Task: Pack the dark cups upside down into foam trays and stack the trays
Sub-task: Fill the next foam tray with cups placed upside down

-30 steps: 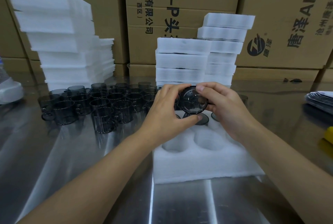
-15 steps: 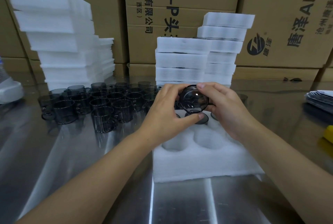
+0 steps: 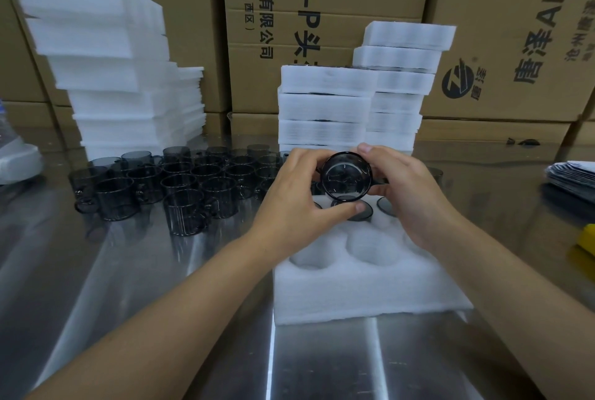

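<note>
Stainless steel, streaked with reflections, forms the table under everything. Nearest on it lies one white foam tray; two empty round wells show at its near side, and three dark cup bottoms sit in wells at its far side, partly hidden by the hands. Above the tray the left hand and the right hand together pinch a single dark cup, fingers curled closed around its rim, its round end turned toward the camera. To the left stands a crowd of loose dark cups, upright, too many and too overlapped to count surely. Farther off rise three stacks of foam trays, one left and two right. Cardboard boxes wall off the back.
</note>
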### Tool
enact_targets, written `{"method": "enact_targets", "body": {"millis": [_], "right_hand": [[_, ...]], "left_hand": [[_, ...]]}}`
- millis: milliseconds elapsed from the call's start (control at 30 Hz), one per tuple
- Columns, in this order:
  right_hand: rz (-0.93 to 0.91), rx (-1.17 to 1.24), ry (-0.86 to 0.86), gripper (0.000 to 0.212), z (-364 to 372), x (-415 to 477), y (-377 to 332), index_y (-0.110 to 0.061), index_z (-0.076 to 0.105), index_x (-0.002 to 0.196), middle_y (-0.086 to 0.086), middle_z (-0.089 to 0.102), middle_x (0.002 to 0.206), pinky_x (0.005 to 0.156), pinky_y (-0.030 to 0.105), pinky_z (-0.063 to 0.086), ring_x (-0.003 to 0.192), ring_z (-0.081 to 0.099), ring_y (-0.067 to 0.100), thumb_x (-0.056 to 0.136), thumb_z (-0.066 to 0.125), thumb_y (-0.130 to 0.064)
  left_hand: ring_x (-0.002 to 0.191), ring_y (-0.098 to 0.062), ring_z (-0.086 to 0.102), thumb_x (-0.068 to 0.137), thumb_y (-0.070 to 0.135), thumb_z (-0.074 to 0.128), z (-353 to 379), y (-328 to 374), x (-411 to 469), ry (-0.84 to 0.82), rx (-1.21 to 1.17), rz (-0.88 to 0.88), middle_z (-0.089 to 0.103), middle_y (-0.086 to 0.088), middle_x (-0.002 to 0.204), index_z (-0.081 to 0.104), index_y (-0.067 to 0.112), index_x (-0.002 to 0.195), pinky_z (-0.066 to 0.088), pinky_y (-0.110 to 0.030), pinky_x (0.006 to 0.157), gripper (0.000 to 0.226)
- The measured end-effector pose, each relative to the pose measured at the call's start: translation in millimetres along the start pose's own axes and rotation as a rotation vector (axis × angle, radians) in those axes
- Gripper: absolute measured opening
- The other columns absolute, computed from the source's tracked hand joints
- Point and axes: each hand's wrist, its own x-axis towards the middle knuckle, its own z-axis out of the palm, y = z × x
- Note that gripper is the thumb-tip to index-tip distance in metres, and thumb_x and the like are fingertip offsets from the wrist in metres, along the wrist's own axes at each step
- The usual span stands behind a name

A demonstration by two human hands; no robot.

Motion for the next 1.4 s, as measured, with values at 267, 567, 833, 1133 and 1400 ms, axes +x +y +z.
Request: {"method": "enact_targets", "body": {"millis": [267,567,833,1133,1400], "right_hand": [[-0.055,-0.010,-0.051,0.037,-1,-1,0,-0.026,0.076,0.100,-0.006,0.074,0.097,0.083,0.031,0.044,0.098,0.064,0.014,0.077,0.056,-0.047],[-0.110,0.037,-0.089,0.025,-2,-1,0,-0.031,0.077,0.093,-0.003,0.072,0.108,0.087,0.031,0.045,0.103,0.066,0.014,0.076,0.061,-0.037],[-0.137,0.079,-0.139,0.031,-3,-1,1,-0.024,0.074,0.104,0.001,0.074,0.103,0.085,0.023,0.049,0.100,0.067,0.014,0.076,0.062,-0.028],[-0.175,0.017,-0.256,0.046,-1,-5,1,-0.030,0.063,0.123,-0.008,0.072,0.110,0.083,0.014,0.048,0.106,0.065,0.007,0.077,0.062,-0.026],[-0.226,0.012,-0.340,0.037,1,-10,-2,-0.030,0.063,0.114,-0.006,0.071,0.111,0.085,0.020,0.051,0.104,0.066,0.013,0.079,0.065,-0.020]], "left_hand": [[0.096,0.005,0.049,0.063,0.045,0.081,2,-2,0,0.018,-0.041,-0.039,0.044,0.020,0.106,0.049,0.031,0.113,0.038,-0.006,0.074,0.061],[0.094,0.002,0.050,0.060,0.043,0.085,3,-3,1,0.049,-0.061,-0.037,0.044,0.018,0.105,0.046,0.031,0.109,0.041,-0.010,0.074,0.064],[0.094,-0.002,0.051,0.060,0.046,0.085,3,-5,1,0.087,-0.038,-0.039,0.042,0.020,0.105,0.045,0.032,0.109,0.046,-0.018,0.077,0.064],[0.102,0.005,0.053,0.064,0.046,0.077,-1,4,0,0.128,-0.061,-0.026,0.050,0.018,0.107,0.054,0.038,0.114,0.049,-0.026,0.087,0.055],[0.092,-0.001,0.062,0.064,0.051,0.068,-13,8,4,0.064,-0.082,-0.189,0.064,0.020,0.097,0.057,0.036,0.105,0.054,-0.033,0.081,0.045]]}}
